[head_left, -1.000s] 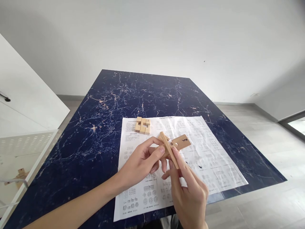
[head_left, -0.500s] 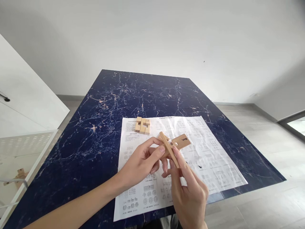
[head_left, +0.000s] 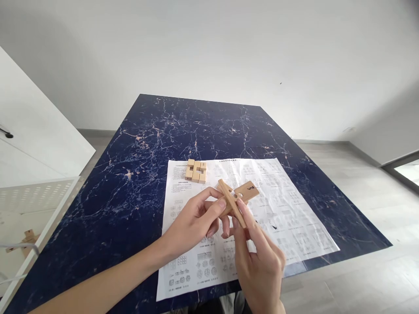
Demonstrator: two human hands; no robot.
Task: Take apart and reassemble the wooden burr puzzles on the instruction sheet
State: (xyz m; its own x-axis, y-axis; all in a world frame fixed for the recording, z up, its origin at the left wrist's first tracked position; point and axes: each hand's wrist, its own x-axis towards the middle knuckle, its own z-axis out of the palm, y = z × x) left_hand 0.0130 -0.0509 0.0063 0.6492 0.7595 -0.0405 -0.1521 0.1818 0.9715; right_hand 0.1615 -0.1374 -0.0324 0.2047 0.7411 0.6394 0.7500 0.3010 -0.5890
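Between my hands, above a printed sheet, is a set of crossed wooden puzzle pieces (head_left: 249, 191). One flat piece has a dark mark and a rounded cutout near the crossing; a narrow piece stands on edge across it. My left hand (head_left: 201, 218) is closed, its thumb and fingers pinching the pieces from the left. My right hand (head_left: 260, 255) is closed on the lower right, index finger against the crossing and thumb near the narrow piece's lower end. Fingers partly hide how the pieces join. A small block puzzle (head_left: 196, 171) of interlocked wooden bars rests on the sheet's upper left.
The creased instruction sheet (head_left: 294, 218), full of small diagrams, lies at the near side of a dark blue marbled table (head_left: 196, 126). Past the table's left edge, more wooden pieces (head_left: 29, 240) sit lower down beside a white cabinet (head_left: 39, 117). A wall stands behind.
The flat marked piece has tilted slightly, its free end shifting a little left and up. Both hands keep nearly the same hold.
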